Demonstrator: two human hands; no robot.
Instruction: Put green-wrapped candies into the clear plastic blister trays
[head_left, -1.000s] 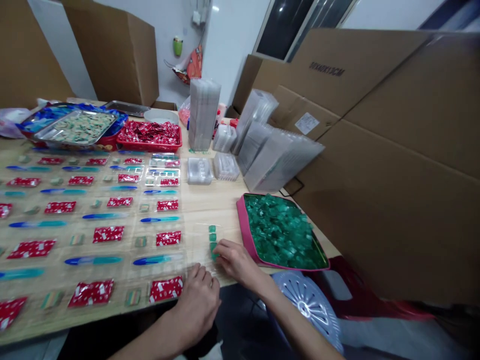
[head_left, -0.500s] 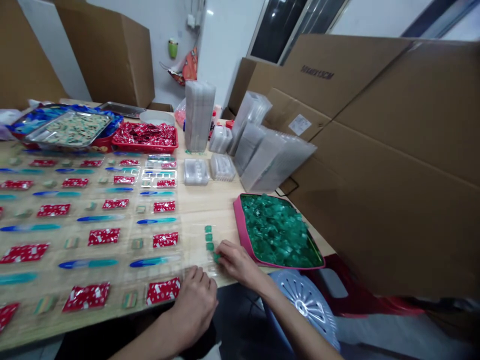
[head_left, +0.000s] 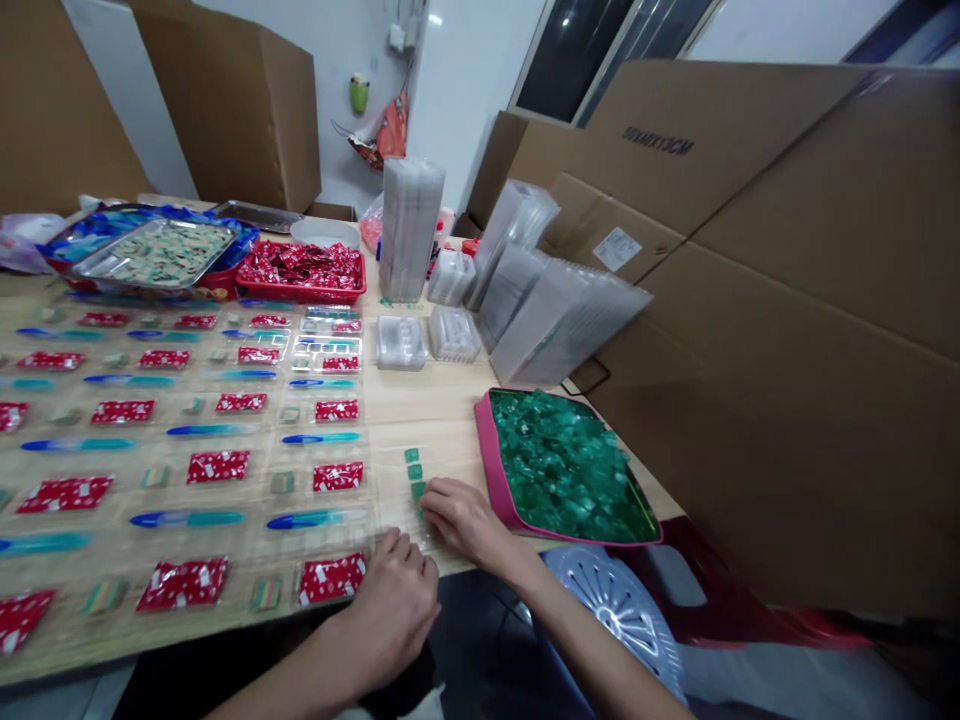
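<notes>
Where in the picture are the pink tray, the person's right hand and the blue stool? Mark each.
Pink tray (head_left: 493, 462), head view: its left side wall.
Right hand (head_left: 465, 518), head view: the back of the hand.
Blue stool (head_left: 624, 602), head view: its slotted seat.

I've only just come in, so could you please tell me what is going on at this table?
A person's right hand is at the near end of a short row of green pieces; whether it grips one is hidden. The left hand is at the near edge of the table, beside a red packet. On the right, a pink-sided container is heaped with green pieces. On the left, blue pen-like items and red packets lie in rows.
</notes>
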